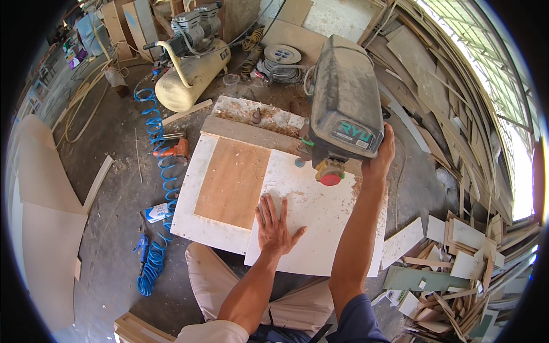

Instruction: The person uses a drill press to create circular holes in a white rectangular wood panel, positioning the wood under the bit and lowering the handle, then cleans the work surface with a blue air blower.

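Left hand [275,224] fingers splayed flat on white board [320,223], long axis left-right, right hand [380,155] seemingly gripping drill press [343,108]

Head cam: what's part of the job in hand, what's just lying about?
In use:
left hand flat on white board
right hand at drill press head
brown plywood panel on the table

Lying about:
air compressor
blue coiled hose
offcut pile
extension reel

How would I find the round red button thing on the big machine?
Find the big dusty grey drill press above the white board. Follow its front face down to the bottom edge, near the right hand. The red knob hangs there, the only bright red round part.
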The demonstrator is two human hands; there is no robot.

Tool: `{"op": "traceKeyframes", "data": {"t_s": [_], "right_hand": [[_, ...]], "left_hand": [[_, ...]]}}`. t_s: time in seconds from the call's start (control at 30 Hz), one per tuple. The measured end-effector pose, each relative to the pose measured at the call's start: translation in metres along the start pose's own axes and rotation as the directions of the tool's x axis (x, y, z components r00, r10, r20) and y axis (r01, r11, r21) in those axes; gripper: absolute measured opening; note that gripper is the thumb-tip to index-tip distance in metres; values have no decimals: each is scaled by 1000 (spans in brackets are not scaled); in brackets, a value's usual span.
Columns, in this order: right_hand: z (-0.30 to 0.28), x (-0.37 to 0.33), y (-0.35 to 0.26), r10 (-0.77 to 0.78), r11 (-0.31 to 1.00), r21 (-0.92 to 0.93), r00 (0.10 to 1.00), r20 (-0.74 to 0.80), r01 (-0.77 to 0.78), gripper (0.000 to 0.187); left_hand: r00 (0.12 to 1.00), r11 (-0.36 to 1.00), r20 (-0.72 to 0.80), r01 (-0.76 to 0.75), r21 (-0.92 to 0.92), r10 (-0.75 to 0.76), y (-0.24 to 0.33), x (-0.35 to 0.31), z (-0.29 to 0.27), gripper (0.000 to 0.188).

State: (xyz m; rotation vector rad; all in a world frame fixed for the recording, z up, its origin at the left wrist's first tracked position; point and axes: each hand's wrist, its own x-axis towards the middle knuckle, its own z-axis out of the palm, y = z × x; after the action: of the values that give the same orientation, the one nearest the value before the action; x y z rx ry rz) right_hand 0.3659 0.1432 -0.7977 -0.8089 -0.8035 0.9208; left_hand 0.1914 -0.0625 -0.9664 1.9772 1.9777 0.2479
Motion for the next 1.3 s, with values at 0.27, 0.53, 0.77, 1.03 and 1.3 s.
{"op": "traceKeyframes", "data": {"t_s": [0.27, 0.53, 0.77, 1.03, 1.3], "right_hand": [[2, -2, -2, 13, 1000, -2, 1000, -6, -13, 29], [1, -3, -3, 6, 1000, -10, 1000, -6, -6, 28], [-2, -1, 0, -11, 1000, -24, 1000, 15, 12, 30], [-7, 27, 2, -29, 956, -289, 998, 52, 43, 40], [-18, 98, 43, -181, 735, -658, 982, 44, 165, 58]], "left_hand": [[1000, 1000, 5, 1, -2, -1, 0, 0, 0, 108], [1000, 1000, 2, 3, -10, -3, -1, 0, 2, 108], [1000, 1000, 1, 7, -11, -7, 0, 0, -3, 105], [1000, 1000, 2, 9, -28, -9, 0, -2, -3, 105], [1000, 1000, 8, 24, -1, -24, -4, -1, 0, 108]]}}
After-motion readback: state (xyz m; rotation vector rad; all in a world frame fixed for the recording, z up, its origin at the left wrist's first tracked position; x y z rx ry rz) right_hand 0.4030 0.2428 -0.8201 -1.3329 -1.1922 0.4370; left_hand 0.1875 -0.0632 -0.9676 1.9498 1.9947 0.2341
